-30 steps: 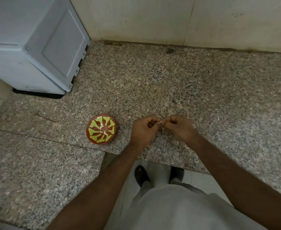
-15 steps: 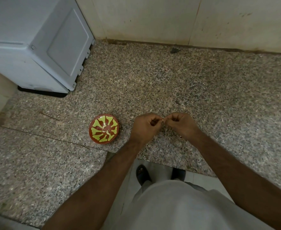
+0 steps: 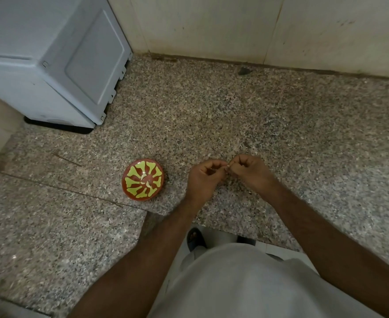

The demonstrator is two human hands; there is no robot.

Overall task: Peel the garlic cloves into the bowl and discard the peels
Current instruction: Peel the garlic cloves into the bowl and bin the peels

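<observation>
Both hands meet over speckled granite counter (image 3: 234, 115), left hand (image 3: 204, 177) & right hand (image 3: 252, 172) pinching one small pale garlic clove (image 3: 227, 166) betw. fingertips. Round red bowl w/ yellow pattern (image 3: 143, 179) sits to their left, nearer left hand.

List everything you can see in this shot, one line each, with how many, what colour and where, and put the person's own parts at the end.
bowl: one, red with a yellow-green pattern, on the counter left of the hands.
peeled garlic pieces: a few, pale, inside the bowl.
garlic clove: one, pale, pinched between both hands' fingertips.
counter: one, speckled granite, across the middle.
appliance: one, white-grey, on the counter at far left.
wall: one, off-white, behind the counter.
sandals: dark, on the floor below the counter edge.
left hand: one, pinches the clove.
right hand: one, pinches the clove.
</observation>
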